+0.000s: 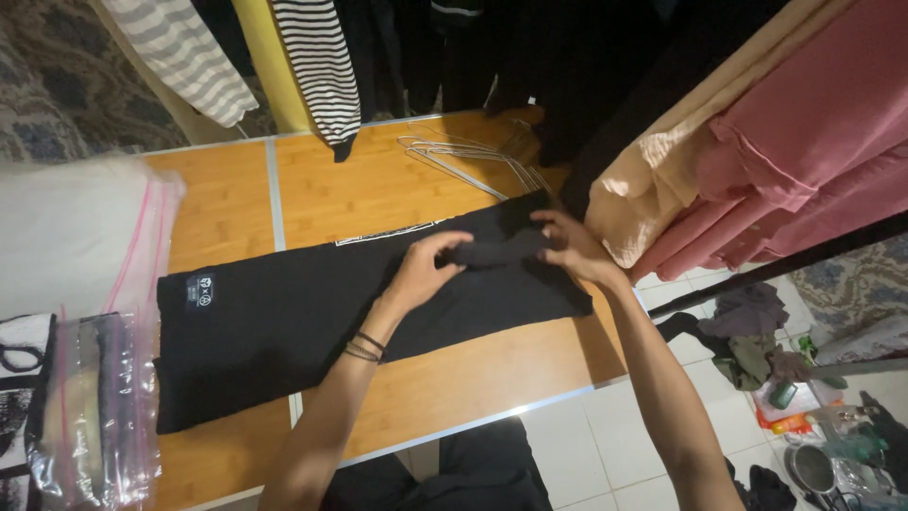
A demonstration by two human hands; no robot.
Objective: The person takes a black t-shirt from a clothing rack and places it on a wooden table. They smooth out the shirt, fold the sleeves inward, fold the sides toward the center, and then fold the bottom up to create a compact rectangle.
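Both hands meet over the right end of a black garment (284,322) that lies stretched flat along the wooden desk (378,189). The left hand (421,273) pinches a folded strip of the black cloth between thumb and fingers, with dark bands around its wrist. The right hand (572,248) grips the other end of the same strip, fingers closed on it. A small white patch sits near the garment's left end. Wire hangers (463,156) lie on the desk just beyond the garment. Clear plastic bags (95,407) rest at the desk's left edge. Hanging clothes, pink (794,161), beige and striped (322,66), crowd the far and right sides.
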